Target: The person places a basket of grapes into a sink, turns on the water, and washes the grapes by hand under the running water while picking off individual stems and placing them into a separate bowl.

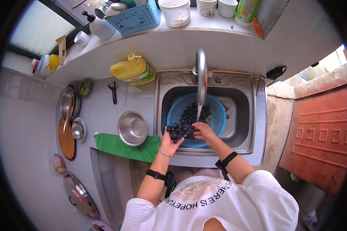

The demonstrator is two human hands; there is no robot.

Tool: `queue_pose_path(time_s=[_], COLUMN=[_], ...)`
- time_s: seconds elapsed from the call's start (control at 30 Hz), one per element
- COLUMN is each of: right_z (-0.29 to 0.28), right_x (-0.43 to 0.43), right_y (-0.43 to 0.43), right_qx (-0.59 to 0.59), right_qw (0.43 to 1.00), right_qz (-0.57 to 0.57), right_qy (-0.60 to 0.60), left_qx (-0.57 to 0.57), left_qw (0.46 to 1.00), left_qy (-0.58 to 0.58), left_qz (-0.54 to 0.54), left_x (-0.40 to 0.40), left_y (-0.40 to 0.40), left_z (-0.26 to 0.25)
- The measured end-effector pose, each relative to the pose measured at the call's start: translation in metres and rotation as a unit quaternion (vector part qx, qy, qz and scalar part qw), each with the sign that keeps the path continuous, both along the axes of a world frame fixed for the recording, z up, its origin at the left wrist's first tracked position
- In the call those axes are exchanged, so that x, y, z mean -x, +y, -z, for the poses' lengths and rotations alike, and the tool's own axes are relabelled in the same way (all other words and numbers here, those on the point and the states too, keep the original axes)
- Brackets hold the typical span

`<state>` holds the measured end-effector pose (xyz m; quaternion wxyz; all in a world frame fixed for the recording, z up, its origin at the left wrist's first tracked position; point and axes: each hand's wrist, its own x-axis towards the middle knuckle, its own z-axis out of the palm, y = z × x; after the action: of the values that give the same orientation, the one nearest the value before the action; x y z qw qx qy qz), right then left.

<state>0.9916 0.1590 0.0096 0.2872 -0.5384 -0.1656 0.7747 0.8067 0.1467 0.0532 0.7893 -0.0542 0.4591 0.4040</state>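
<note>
My left hand (169,145) holds a bunch of dark grapes (177,132) from below, over the near left rim of a blue plastic basin (221,111). At the bunch's right side, the fingers of my right hand (204,132) grip the grapes; their tips are partly hidden. More dark grapes (188,113) lie in the basin, with a few green ones (210,117) among them. Water (199,112) runs from a chrome faucet (201,75) into the basin, which stands inside a stainless steel sink (240,127).
Left of the sink, a steel bowl (132,128) sits partly on a green cloth (118,146). Behind are a yellow jug (130,69) and a peeler (113,91). Farther left lie pans (67,99) and a round wooden board (65,144). A blue basket (136,18) stands on the ledge.
</note>
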Motion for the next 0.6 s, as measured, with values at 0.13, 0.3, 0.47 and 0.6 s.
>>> queue_pose_path(time_s=[0.13,0.3,0.47,0.6], right_z=[0.019,0.007,0.016,0.057], right_x=[-0.007,-0.024,-0.033,-0.03], right_y=[-0.014,-0.025,-0.007,0.003], right_qx=[-0.31,-0.344,-0.316,-0.256], right_qw=[0.838,0.766,0.732,0.727], right_qz=[-0.214,-0.278,-0.337,-0.387], right_qy=[-0.395,-0.467,-0.501,-0.506], left_qx=[0.01,-0.042,-0.192,-0.207], left_qw=[0.989,0.942,0.855,0.838], left_qy=[0.106,0.298,0.443,0.468], left_qz=[0.1,0.15,0.188,0.189], left_x=[-0.002,-0.016,-0.001,-0.013], left_y=[0.001,0.004,-0.001,0.004], left_z=[-0.003,0.004,0.044,-0.014])
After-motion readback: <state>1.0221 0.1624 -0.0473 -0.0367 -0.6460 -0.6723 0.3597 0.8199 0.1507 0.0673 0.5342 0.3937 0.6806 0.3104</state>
